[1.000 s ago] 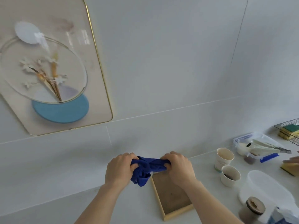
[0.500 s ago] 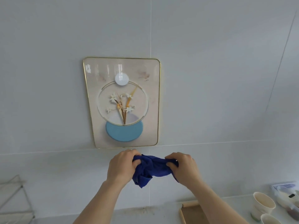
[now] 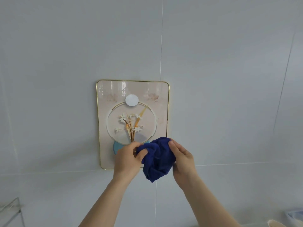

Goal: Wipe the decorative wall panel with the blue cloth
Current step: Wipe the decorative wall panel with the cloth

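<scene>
Panel hangs upright on the grey tiled wall, long axis vertical, gold rim intact, most of its face exposed. Blue cloth is bunched between both hands, held in front of the panel's lower right corner; contact with the surface cannot be confirmed. Left hand pinches the cloth's left edge, fingers curled tight on the fabric. Right hand cups the opposite side, thumb pressed into the wad. Unwiped surface lies above and left of the cloth. Judgement: the stroke must travel upward, and either hand is equally near.
</scene>
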`<action>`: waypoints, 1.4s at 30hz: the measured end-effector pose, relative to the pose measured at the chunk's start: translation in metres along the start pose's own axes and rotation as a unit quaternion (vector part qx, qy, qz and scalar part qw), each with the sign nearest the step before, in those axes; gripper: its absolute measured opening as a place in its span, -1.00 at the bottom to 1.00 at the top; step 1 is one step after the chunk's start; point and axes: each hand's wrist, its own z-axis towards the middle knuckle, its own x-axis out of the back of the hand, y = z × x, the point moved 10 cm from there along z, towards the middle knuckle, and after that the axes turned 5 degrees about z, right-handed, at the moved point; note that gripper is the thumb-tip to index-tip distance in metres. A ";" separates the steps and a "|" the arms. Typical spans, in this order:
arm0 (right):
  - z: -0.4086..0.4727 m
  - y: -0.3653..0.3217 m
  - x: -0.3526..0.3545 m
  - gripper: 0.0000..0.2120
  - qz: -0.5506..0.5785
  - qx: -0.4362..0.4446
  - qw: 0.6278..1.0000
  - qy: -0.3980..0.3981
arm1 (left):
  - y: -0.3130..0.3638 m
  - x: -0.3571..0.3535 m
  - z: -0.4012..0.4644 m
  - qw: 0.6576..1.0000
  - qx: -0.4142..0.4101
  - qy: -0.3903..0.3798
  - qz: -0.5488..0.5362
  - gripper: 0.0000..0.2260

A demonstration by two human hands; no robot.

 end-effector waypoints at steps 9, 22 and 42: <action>-0.001 -0.002 -0.062 -0.65 0.004 -0.015 0.989 -0.147 | 0.047 -0.009 0.018 0.995 -0.043 0.042 -0.085 -0.91; 0.063 -0.060 -0.017 -0.62 -0.227 0.176 0.953 0.095 | 0.033 0.006 0.079 0.980 -0.119 0.146 0.069 -0.65; 0.116 -0.059 -0.100 -0.51 -0.537 0.570 0.622 -0.009 | 0.023 -0.037 0.139 0.880 -0.234 0.236 0.338 -0.44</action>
